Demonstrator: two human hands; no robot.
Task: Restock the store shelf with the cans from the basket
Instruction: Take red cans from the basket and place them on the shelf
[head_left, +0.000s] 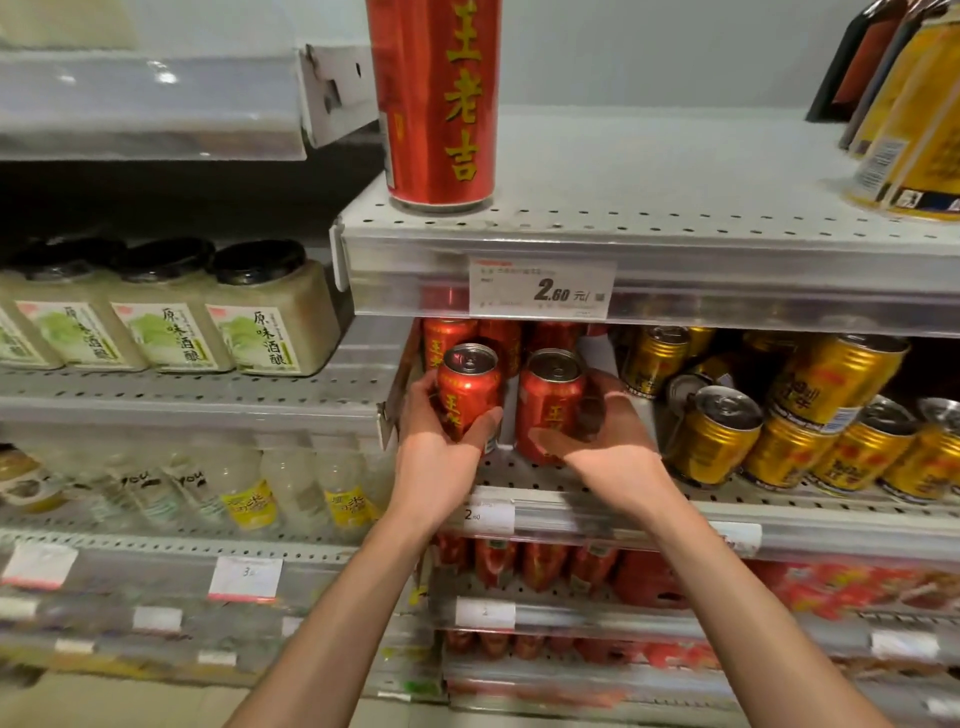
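My left hand (436, 447) grips a red can (469, 387) with yellow lettering, held just above the front of the middle shelf (566, 512). My right hand (602, 431) curls round a second red can (548, 402) that stands on the same shelf, thumb on its front and fingers on its right side. More red cans (498, 335) stand in rows behind these two. A tall red can (436, 98) stands alone on the shelf above. The basket is out of view.
Gold cans (779, 421) crowd the shelf to the right, some tipped over. Jars with black lids (260, 312) and clear bottles (291, 483) fill the left bay. A 2.60 price tag (540, 288) hangs on the upper shelf edge. Red cans and packs (571, 566) sit on lower shelves.
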